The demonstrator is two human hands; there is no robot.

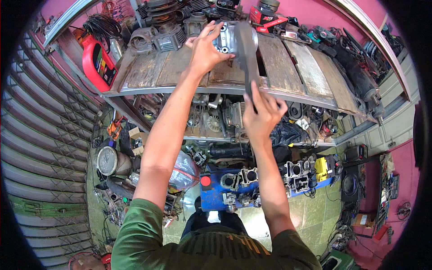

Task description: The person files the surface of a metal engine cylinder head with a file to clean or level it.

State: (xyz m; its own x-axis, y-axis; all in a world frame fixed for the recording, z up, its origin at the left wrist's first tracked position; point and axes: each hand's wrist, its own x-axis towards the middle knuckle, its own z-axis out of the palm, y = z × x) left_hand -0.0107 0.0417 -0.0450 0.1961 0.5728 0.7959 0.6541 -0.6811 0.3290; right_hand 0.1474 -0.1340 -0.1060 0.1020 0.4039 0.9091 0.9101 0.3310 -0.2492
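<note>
Upper centre of frame: left hand (pixel 204 47) clamps a grey metal engine cylinder (pixel 227 38) on the plank shelf (pixel 288 67); right hand (pixel 263 112) grips the lower end of a flat file (pixel 247 54) laid across it. Filing appears in hand; the next stroke likely needs level, steady pressure.

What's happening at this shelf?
A person stands at a wooden shelf crowded with engine parts. The left hand steadies a metal cylinder block on the shelf, while the right hand grips the lower end of a long flat tool laid against the block. More parts fill the floor below.
</note>
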